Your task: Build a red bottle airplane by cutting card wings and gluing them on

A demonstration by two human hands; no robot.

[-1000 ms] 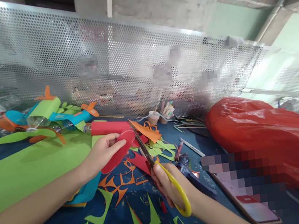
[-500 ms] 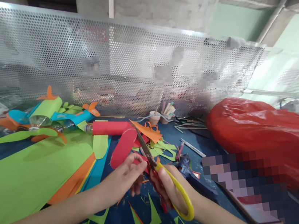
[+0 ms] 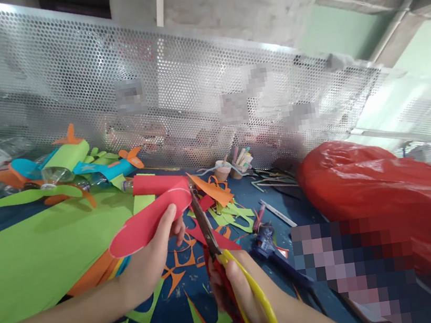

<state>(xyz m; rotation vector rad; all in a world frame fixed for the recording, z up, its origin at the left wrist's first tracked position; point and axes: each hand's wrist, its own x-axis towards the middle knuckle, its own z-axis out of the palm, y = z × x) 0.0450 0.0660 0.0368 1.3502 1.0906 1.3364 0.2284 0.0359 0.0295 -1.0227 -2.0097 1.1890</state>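
My left hand (image 3: 149, 260) pinches a long red paper piece (image 3: 147, 220) with rounded ends and a pale line near its edge. In my right hand (image 3: 247, 279) is a pair of scissors (image 3: 207, 226) with yellow and red handles. Its blades look nearly closed and point away from me, with their tips at the rounded right end of the red piece. Under the blades lies a pointed red paper scrap (image 3: 224, 241). Behind the piece, a bottle wrapped in red paper (image 3: 158, 184) lies on its side.
Green paper sheets (image 3: 52, 246) cover the left of the blue table, below bottles dressed with paper wings (image 3: 66, 157). Green and orange scraps (image 3: 232, 215) are scattered about. A blue glue gun (image 3: 275, 251), cups of markers (image 3: 241, 163) and a red plastic bag (image 3: 383, 197) are to the right.
My left hand has moved left and turned, taking the red piece up and left. A red scrap now lies apart below the blades. The scissors have shifted slightly left and down.
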